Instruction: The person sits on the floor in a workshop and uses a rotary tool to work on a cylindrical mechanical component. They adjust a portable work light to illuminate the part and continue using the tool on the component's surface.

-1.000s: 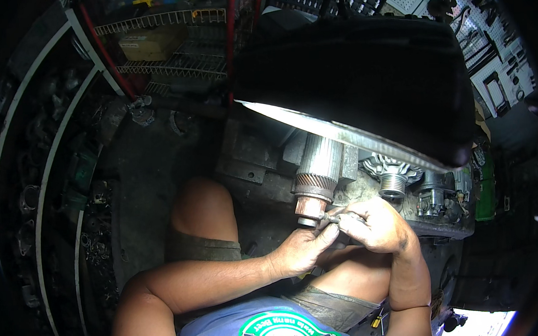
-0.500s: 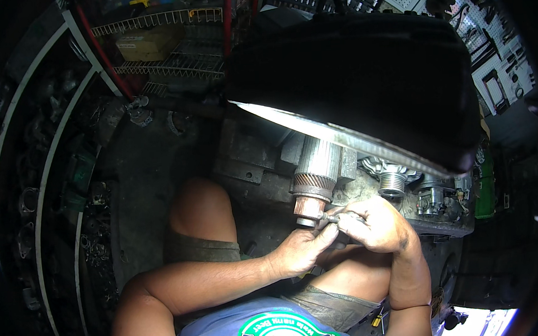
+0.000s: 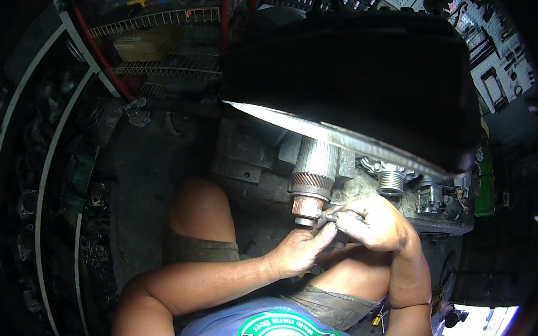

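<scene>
A motor armature sticks out toward me from between two metal blocks, its copper commutator at the near end. Just beyond the commutator is a short steel shaft end. My left hand pinches a small slim grey metal piece beside the commutator's lower right edge. Wrapped round the right-hand end of that piece are the fingers of my right hand. The fingers cover most of it, so its kind is hidden, and I cannot tell whether it touches the commutator.
A big dark lamp hood hangs over the armature, its bright rim close above. A grooved pulley and another metal part sit on the bench at right. Wire shelves stand at left; a yellow-handled tool lies below.
The whole scene has shifted very slightly left in the view. Both hands keep their hold on the small metal piece beside the commutator.
</scene>
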`<act>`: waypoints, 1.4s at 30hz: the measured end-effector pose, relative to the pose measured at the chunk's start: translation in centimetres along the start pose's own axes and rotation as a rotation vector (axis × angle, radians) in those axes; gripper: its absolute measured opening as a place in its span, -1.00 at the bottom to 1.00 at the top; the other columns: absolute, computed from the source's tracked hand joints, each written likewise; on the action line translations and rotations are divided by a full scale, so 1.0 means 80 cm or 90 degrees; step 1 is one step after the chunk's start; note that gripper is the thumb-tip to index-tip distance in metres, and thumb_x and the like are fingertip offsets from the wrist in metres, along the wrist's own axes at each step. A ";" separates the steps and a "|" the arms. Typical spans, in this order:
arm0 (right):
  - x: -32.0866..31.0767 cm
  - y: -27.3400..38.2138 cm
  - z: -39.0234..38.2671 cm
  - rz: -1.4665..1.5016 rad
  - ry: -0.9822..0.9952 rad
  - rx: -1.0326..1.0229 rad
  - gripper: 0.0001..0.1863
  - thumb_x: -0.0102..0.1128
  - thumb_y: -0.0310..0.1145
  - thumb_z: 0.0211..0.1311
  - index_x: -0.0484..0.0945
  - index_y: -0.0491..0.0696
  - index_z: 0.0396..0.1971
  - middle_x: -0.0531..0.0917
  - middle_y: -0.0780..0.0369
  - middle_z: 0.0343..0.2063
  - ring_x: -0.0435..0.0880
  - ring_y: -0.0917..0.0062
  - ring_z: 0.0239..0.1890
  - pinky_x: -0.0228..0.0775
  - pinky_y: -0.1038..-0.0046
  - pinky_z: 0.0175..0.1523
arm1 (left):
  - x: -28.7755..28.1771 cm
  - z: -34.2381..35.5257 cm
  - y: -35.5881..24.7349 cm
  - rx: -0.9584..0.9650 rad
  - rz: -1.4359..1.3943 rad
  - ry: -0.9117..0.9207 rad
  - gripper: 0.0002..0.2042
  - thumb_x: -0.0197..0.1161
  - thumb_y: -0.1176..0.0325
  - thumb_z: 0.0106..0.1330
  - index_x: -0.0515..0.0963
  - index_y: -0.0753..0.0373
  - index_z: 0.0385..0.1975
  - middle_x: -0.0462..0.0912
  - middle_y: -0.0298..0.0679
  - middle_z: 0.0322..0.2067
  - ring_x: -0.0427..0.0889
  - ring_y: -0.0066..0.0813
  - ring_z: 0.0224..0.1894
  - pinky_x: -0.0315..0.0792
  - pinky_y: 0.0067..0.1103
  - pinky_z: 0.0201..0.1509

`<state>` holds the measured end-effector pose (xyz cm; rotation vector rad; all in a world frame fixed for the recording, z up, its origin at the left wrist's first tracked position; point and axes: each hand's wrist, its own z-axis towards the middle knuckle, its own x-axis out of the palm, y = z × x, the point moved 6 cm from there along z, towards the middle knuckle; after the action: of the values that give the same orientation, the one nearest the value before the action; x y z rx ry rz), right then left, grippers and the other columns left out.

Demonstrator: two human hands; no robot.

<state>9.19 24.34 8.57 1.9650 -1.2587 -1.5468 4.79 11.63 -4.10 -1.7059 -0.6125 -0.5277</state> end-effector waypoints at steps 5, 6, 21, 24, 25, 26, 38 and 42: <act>0.000 -0.001 -0.001 0.005 0.006 0.019 -0.62 0.24 -0.17 0.46 0.81 -0.11 0.02 0.85 0.00 -0.23 0.90 0.25 -0.21 0.72 0.33 -0.05 | 0.001 -0.005 -0.007 -0.019 0.016 -0.006 -0.45 0.05 0.01 0.74 0.39 0.33 0.47 0.66 -0.20 0.22 0.66 -0.49 0.22 0.54 -0.48 0.36; 0.000 -0.002 -0.001 0.008 0.005 0.027 -0.62 0.24 -0.17 0.46 0.81 -0.12 0.02 0.85 -0.01 -0.22 0.90 0.25 -0.21 0.72 0.33 -0.05 | 0.001 -0.006 -0.006 -0.043 0.026 -0.012 -0.45 0.05 0.01 0.74 0.41 0.33 0.46 0.67 -0.20 0.21 0.66 -0.48 0.22 0.54 -0.48 0.37; -0.001 -0.002 0.000 -0.034 0.018 -0.013 -0.64 0.24 -0.17 0.47 0.81 -0.07 0.04 0.84 0.01 -0.26 0.88 0.20 -0.25 0.72 0.31 -0.10 | -0.002 0.002 0.004 -0.008 0.003 0.001 -0.46 0.03 0.05 0.75 0.30 0.26 0.55 0.60 -0.23 0.26 0.65 -0.51 0.21 0.56 -0.48 0.36; 0.000 -0.004 -0.001 0.004 0.019 0.010 -0.64 0.24 -0.18 0.47 0.81 -0.07 0.05 0.85 0.01 -0.26 0.88 0.22 -0.25 0.72 0.32 -0.09 | -0.003 0.002 0.007 -0.037 0.016 -0.001 -0.44 0.03 0.05 0.75 0.26 0.22 0.58 0.59 -0.24 0.27 0.66 -0.52 0.21 0.57 -0.49 0.35; 0.001 -0.004 -0.001 0.030 0.020 0.016 -0.64 0.24 -0.18 0.47 0.81 -0.07 0.05 0.85 0.01 -0.25 0.88 0.22 -0.25 0.72 0.32 -0.08 | -0.003 0.001 0.008 -0.050 0.019 0.002 -0.44 0.03 0.05 0.75 0.25 0.21 0.59 0.58 -0.24 0.28 0.66 -0.52 0.21 0.57 -0.49 0.35; 0.001 -0.005 -0.001 0.031 0.015 0.023 -0.64 0.25 -0.18 0.47 0.81 -0.08 0.05 0.85 0.01 -0.25 0.88 0.22 -0.24 0.72 0.32 -0.08 | -0.002 0.001 0.006 -0.041 0.017 0.008 -0.43 0.03 0.05 0.75 0.23 0.20 0.60 0.58 -0.24 0.29 0.66 -0.52 0.21 0.58 -0.49 0.34; -0.001 -0.008 0.000 0.024 0.007 0.047 -0.63 0.25 -0.18 0.48 0.80 -0.11 0.05 0.86 0.04 -0.28 0.86 0.34 -0.30 0.70 0.35 -0.09 | -0.002 0.003 0.006 -0.024 0.005 -0.003 -0.40 0.00 -0.03 0.75 0.21 0.19 0.61 0.63 -0.23 0.23 0.68 -0.52 0.20 0.58 -0.52 0.33; -0.001 -0.009 -0.002 0.041 0.006 0.076 -0.64 0.25 -0.18 0.49 0.81 -0.11 0.04 0.85 0.05 -0.32 0.83 0.42 -0.36 0.69 0.37 -0.12 | -0.004 0.007 0.016 -0.037 0.004 -0.012 -0.42 0.00 -0.03 0.75 0.27 0.22 0.56 0.63 -0.23 0.22 0.68 -0.52 0.20 0.59 -0.52 0.32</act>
<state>9.60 24.75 8.18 1.9804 -1.4263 -1.4603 5.39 11.94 -5.36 -1.7692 -0.6105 -0.5293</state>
